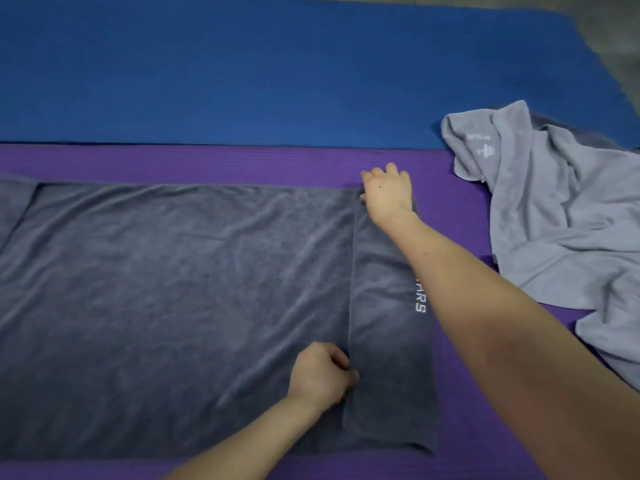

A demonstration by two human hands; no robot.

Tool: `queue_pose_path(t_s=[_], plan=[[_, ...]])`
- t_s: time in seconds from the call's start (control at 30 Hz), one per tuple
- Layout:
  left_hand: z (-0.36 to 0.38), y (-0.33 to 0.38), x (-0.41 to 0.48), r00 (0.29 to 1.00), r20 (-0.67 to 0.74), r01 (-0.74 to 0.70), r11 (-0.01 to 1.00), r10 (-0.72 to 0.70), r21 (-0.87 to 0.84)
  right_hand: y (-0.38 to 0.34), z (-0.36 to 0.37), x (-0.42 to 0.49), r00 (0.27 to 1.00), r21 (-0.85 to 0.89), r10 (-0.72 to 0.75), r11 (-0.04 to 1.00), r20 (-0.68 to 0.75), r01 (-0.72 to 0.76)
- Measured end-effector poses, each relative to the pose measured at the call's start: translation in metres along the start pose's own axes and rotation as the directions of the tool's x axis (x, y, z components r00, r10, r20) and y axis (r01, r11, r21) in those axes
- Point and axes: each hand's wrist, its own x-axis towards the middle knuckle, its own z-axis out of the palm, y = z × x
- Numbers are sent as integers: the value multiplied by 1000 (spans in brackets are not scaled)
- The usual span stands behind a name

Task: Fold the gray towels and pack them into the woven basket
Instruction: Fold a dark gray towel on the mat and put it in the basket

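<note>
Left hand (320,374) pinches the dark gray towel (173,289) at its flap's near edge; right hand (388,190) grips the far corner.

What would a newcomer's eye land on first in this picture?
The dark gray towel spread across the purple mat, its right end folded over in a strip. The left hand pinches the strip's near edge and the right hand sits on its far corner. A crumpled light gray towel lies to the right, partly on the blue mat.
</note>
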Motion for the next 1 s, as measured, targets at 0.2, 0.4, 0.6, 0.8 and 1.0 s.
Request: queue_pose_path(t_s=[0.2,0.4,0.6,0.8,1.0], plan=[[-6,4,-10,999,38,-13,997,16,-72,12,-7,5,996,83,43,996,-74,-37],[-49,5,-58,990,138,-3,987,26,-163,-5,-76,-16,981,309,74,951,-177,-16],[-164,1,-110,989,131,-55,993,69,-109,-82,-152,-5,994,652,67,758,-86,5],[-293,-47,-139,1000,9,-23,976,26,-215,-196,-210,12,998,756,-58,652,-38,66],[-381,-114,-167,995,-61,-92,928,75,-362,-312,-233,39,992,768,-109,629,-69,122]])
